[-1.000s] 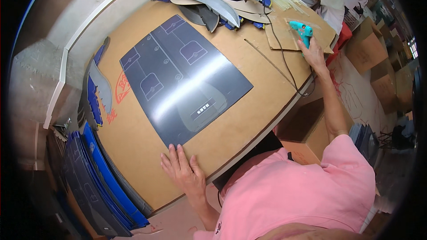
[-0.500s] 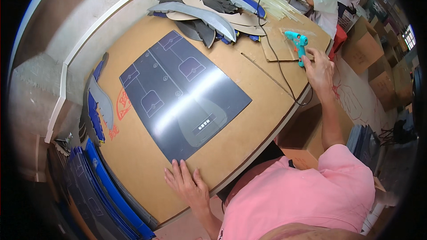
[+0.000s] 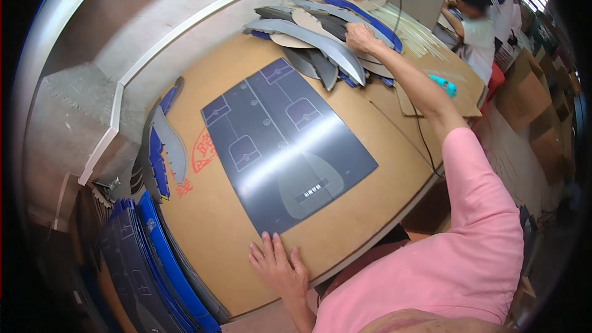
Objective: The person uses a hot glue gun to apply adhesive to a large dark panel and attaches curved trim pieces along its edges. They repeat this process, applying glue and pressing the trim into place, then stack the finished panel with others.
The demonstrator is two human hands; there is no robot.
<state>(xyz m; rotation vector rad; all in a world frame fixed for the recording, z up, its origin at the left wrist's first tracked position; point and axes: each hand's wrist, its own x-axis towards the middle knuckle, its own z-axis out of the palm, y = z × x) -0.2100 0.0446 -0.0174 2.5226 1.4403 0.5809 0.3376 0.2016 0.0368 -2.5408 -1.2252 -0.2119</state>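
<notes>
Left hand (image 3: pixel 282 271) lies spread at the sheet's near corner; the sheet (image 3: pixel 290 148) (glossy, likely light, slippery) suits an edge hold. Right hand (image 3: pixel 362 38): at the cutouts (image 3: pixel 311 41), grip unclear.

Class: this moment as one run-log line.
left hand: at dark sheet | right hand: at piled cut pieces | glue gun: on cardboard

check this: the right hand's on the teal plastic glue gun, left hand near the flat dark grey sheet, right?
No: the head view shows the right hand at the pile of curved grey, blue, beige pieces, not the teal plastic glue gun; the left hand is near the flat dark grey sheet.
</notes>
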